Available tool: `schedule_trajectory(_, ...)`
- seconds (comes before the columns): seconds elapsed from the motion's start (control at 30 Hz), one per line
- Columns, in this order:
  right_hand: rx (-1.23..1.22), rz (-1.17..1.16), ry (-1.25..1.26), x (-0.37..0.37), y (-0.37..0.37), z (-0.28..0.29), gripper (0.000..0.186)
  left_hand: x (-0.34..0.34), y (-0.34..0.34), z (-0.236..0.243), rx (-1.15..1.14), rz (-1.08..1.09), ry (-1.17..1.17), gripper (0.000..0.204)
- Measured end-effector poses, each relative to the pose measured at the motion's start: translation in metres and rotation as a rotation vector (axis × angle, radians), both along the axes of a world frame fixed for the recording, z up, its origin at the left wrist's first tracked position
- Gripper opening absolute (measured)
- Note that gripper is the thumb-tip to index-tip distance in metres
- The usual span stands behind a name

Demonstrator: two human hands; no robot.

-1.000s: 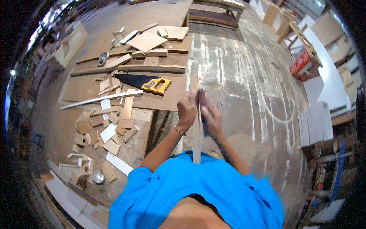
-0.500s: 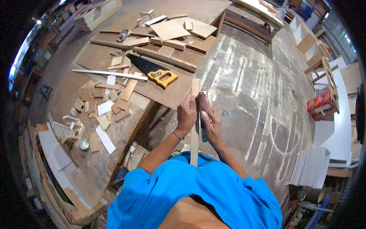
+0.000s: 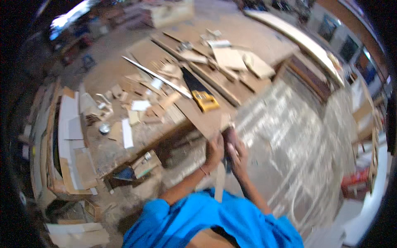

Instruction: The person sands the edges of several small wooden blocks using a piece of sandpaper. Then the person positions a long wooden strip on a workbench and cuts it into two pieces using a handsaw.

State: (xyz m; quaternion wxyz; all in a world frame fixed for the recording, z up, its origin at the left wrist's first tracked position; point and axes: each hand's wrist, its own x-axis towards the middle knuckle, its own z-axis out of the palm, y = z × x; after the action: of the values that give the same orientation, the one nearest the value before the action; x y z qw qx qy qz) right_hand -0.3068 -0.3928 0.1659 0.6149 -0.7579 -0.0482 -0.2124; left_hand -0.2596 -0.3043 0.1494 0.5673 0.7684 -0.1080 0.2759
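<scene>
My left hand (image 3: 214,152) is closed round a long pale wooden strip (image 3: 219,182), which runs from near my chest out past my fingers. Close on its right, my right hand (image 3: 239,156) grips a dark reddish-brown block-like piece (image 3: 229,135), held alongside the strip. The frame is blurred, so I cannot tell whether block and strip touch. Beyond my hands, a handsaw (image 3: 205,101) with a yellow handle and black blade lies on the workbench (image 3: 163,138). A thin white strip (image 3: 156,77) rests to its left.
Many wood offcuts (image 3: 142,105) litter the bench at left, with a small round metal item (image 3: 104,128) near them. Flat boards (image 3: 229,59) and long battens (image 3: 215,84) lie farther back. A red box (image 3: 355,182) stands at right above the worn floor (image 3: 281,153).
My view has swung, so the bench and its contents sit farther right and appear turned. Both hands appear lower and slightly to the right, still holding the strip and the block.
</scene>
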Motion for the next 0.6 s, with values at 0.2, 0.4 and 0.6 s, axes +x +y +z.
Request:
schedule_trajectory(0.2, 0.194, 0.113, 0.109, 0.057, -0.019, 0.015, 0.091, -0.003, 0.005, 0.004, -0.179, -0.191, 0.13, 0.028)
schedule_trajectory(0.4, -0.136, 0.08, -0.038, 0.066, -0.027, 0.009, 0.104, -0.006, 0.014, 0.019, -0.454, -0.267, 0.47, 0.038)
schedule_trajectory(0.6, -0.301, 0.149, -0.091, 0.04, -0.027, 0.017, 0.09, -0.008, 0.022, 0.014, -0.346, -0.279, 0.435, 0.042)
